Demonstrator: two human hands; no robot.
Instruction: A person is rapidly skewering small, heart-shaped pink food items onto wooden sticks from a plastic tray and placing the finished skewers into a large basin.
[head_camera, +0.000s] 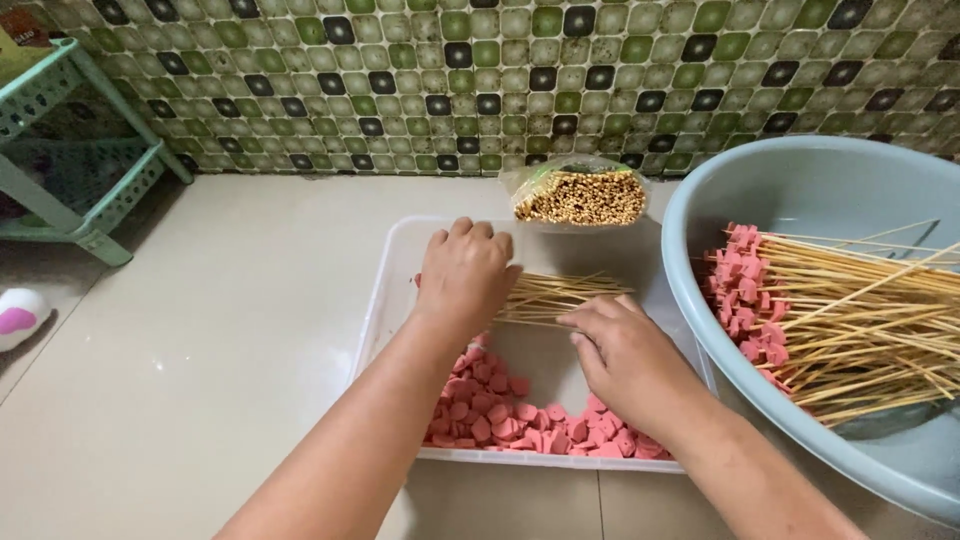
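Note:
A clear plastic tray (395, 275) sits on the floor, holding pink sausage pieces (500, 415) at its near end and a loose bunch of bamboo skewers (560, 292) across its middle. My left hand (465, 272) rests palm down over the left ends of those skewers, fingers curled. My right hand (620, 355) is just right of it, fingertips pinching at the skewers. What lies under the left palm is hidden.
A pale blue basin (760, 175) at the right holds several skewers loaded with pink pieces (745, 290). A bag of skewers (580, 195) leans on the tiled wall. A green plastic rack (70, 170) stands at far left, with a small white and pink object (20, 315) near it.

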